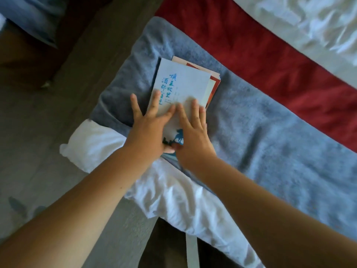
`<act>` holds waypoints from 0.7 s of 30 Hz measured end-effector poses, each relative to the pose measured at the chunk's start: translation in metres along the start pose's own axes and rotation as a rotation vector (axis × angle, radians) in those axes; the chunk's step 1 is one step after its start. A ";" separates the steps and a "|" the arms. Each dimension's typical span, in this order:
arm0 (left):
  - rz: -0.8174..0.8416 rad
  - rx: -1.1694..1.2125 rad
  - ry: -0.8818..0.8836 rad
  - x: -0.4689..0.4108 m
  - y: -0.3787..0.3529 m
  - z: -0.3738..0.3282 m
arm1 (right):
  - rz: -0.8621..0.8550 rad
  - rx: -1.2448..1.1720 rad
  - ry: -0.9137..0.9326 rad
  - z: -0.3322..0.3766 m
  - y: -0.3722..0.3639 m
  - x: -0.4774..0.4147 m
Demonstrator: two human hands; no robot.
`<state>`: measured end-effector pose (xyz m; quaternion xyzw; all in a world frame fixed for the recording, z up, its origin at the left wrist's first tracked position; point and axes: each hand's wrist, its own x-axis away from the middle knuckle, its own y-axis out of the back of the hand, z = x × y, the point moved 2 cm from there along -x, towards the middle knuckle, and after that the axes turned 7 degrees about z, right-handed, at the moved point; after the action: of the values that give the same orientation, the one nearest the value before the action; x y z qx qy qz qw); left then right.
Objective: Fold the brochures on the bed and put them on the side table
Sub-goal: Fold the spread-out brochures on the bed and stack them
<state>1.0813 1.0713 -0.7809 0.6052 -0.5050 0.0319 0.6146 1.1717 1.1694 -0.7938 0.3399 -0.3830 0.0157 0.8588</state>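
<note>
Brochures (179,88) are lying stacked on the grey blanket (251,136) at the bed corner. Left hand (148,130) and right hand (193,132) are pressing down with flat, spread fingers, likely flattening the top fold.

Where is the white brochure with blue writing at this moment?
In the head view, the white brochure lies near the centre, atop other brochures on the grey blanket, under the left hand and right hand.
</note>
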 end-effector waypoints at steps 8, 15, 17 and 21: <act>-0.485 0.320 -0.044 -0.003 -0.025 0.001 | -0.415 -0.517 -0.248 0.008 0.008 0.009; -0.595 0.583 0.019 0.001 -0.044 -0.020 | -0.325 -0.276 -0.335 -0.009 0.018 0.021; -0.611 0.601 -0.008 0.002 -0.050 -0.027 | -0.367 -0.298 -0.308 -0.019 0.015 0.030; -0.603 0.674 -0.001 0.009 -0.063 -0.046 | -0.327 -0.246 -0.360 -0.049 0.022 0.041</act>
<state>1.1529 1.0849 -0.8085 0.8915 -0.2680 0.0137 0.3649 1.2262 1.2061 -0.7765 0.2877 -0.4687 -0.2306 0.8027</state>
